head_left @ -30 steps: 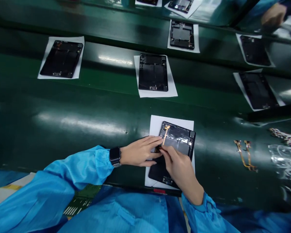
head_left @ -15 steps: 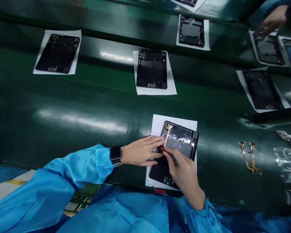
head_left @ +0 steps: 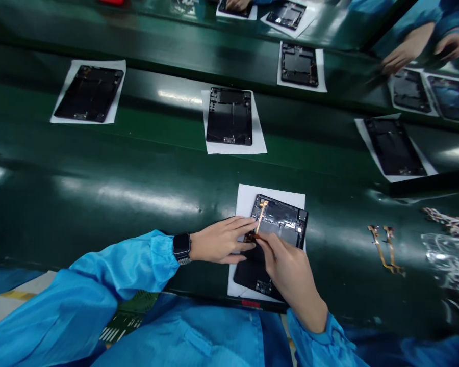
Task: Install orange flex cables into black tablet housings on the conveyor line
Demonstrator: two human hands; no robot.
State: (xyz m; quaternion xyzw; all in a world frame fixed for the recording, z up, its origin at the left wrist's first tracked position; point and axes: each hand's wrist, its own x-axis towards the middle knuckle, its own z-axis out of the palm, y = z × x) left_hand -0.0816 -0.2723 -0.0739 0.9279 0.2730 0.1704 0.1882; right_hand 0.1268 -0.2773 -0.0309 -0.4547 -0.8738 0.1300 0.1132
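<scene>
A black opened tablet housing (head_left: 252, 267) lies slightly turned on a white sheet (head_left: 246, 196) at the table's front edge. An orange flex cable (head_left: 261, 213) runs down the upper left part of its inside. My left hand (head_left: 220, 240) rests across the housing's left edge, fingers stretched out and apart, close to the cable. Thumb and forefinger of my right hand (head_left: 288, 265) pinch the cable's lower end beside my left fingertips. The pinched end is mostly hidden by the fingers.
Two loose flex cables (head_left: 384, 250) lie to the right, near bundled wires (head_left: 447, 220) and clear plastic pieces (head_left: 449, 260). Across the table are more tablet housings on sheets, one in the middle (head_left: 229, 120) and one at left (head_left: 90, 94). Co-workers' hands (head_left: 409, 48) are at the back right.
The camera view has shifted slightly. My hands stay nearly in place on the housing and cable. At the back right, a co-worker's hand has moved left off a tablet housing.
</scene>
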